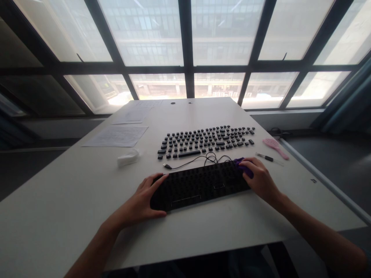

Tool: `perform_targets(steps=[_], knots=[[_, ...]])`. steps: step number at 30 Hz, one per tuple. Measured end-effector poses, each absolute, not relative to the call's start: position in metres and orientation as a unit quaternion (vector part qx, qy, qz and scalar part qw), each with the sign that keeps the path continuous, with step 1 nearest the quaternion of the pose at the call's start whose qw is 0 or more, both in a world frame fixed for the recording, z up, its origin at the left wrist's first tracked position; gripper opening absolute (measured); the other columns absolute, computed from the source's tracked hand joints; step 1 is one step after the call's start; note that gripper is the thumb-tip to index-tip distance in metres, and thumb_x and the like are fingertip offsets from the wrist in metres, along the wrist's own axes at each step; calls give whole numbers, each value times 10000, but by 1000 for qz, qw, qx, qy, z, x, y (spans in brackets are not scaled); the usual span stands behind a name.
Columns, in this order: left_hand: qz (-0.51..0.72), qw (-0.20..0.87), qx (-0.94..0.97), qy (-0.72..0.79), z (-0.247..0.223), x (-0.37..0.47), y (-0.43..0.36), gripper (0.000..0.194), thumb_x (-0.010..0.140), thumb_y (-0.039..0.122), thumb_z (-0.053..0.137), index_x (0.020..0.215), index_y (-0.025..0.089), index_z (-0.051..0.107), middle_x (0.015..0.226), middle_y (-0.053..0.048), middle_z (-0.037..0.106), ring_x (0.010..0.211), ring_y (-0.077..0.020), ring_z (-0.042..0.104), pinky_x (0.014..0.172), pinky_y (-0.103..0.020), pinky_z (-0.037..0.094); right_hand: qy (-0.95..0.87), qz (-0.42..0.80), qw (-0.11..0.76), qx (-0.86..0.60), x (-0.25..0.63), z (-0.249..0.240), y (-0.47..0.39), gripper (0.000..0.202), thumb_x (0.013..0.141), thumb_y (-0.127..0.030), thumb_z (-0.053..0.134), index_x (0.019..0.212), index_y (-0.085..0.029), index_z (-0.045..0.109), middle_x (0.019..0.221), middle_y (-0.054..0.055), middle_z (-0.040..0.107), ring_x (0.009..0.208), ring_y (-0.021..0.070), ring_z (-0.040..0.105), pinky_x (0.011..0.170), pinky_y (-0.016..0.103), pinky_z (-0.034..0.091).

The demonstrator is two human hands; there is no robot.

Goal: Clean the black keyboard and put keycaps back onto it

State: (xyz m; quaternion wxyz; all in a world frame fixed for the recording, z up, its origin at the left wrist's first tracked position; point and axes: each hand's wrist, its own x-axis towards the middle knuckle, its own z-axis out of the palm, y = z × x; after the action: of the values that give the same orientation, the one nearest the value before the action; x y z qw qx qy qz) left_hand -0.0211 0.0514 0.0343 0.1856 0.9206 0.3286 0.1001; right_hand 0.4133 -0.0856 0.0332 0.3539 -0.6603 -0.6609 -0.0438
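Note:
A black keyboard base (199, 185) with its keycaps off lies on the white table in front of me. My left hand (149, 197) grips its left end, thumb along the near edge and fingers over the far corner. At the far right corner, my right hand (257, 175) presses a purple cloth (245, 168) onto the keyboard, fingers closed around it. Behind the base runs its black cable (188, 162), loosely coiled, with the USB plug at the left. Loose black keycaps (203, 139) are laid out in rows beyond the cable.
To the right lie a keycap puller (269, 158) and a pink hairbrush (275, 147). A crumpled white tissue or wrapper (128, 157) sits left of the keycaps. Printed paper sheets (116, 136) lie at the far left. The table (203, 231) reaches toward large windows.

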Motion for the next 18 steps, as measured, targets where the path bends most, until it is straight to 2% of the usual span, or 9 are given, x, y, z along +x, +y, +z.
perform_targets(steps=[4,9,18], knots=[[105,179,923,326,35,-20,51,1136,705,436,870,1613,392,189,1595,-108,316,1448,-411,370,1192,-557,376,-695,-11,379,-611,386,31,-92,322,854,-62,565,1126,-207,661,1181,117,606,1119,283,591,1002,480,523],[111,161,927,321,33,-21,53,1114,718,415,858,1614,377,197,1580,-115,349,1423,-407,410,1178,-545,399,-726,26,351,-590,365,19,-95,372,858,-45,568,1170,-224,665,1231,117,606,1145,282,587,993,473,539],[101,144,931,319,25,-24,60,1115,719,475,835,1617,362,184,1582,-100,330,1424,-402,402,1181,-534,397,-566,-17,455,-687,433,46,-121,216,833,-153,655,1038,-204,699,1062,78,682,1016,262,650,964,452,523]])
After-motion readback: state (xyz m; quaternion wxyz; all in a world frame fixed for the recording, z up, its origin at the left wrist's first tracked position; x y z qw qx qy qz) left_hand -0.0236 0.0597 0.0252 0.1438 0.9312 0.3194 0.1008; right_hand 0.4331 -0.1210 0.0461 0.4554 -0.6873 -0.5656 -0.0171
